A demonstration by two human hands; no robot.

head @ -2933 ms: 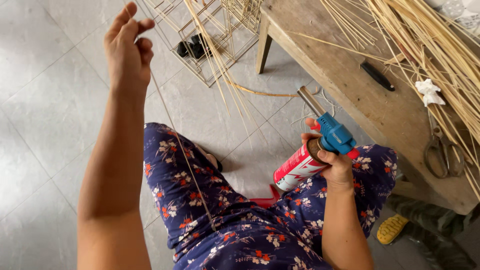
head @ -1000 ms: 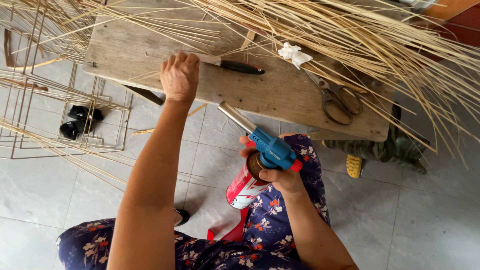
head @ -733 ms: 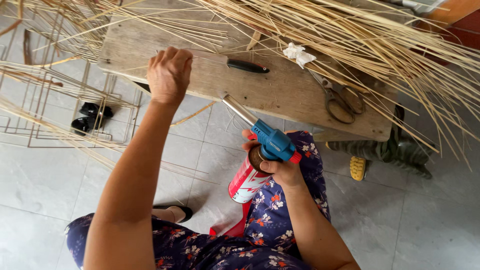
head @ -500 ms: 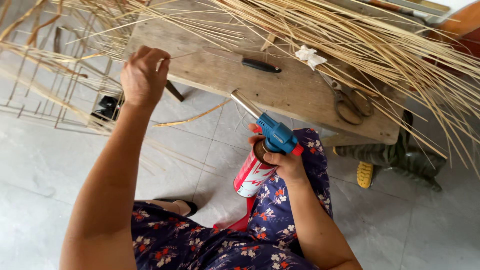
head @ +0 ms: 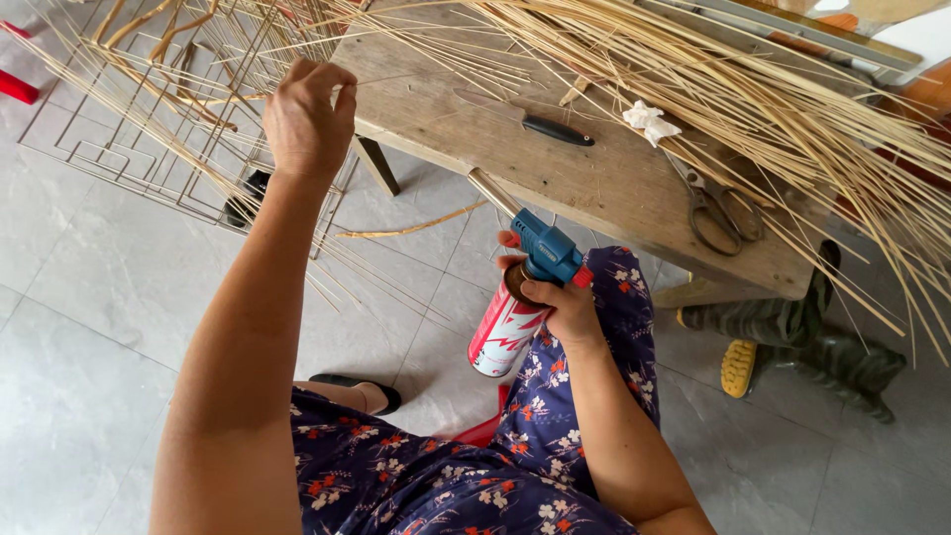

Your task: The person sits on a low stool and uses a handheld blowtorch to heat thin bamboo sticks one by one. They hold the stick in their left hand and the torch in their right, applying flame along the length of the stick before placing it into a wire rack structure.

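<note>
Floor tiles lie below the left hand (head: 307,124), now raised further left, fingers pinching thin bamboo strips (head: 198,89) by the wire frame (head: 129,159). Right hand (head: 560,302) grips the blue-headed torch canister (head: 510,322), as before, beside the wooden bench (head: 555,168) holding 1 knife (head: 530,121) and scissors (head: 718,208).

Knife (head: 540,121) and scissors (head: 718,208) lie on bench (head: 466,159).

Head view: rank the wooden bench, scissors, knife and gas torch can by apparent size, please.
1. wooden bench
2. gas torch can, though it sits nearer the camera
3. scissors and knife: look alike, unsure
</note>
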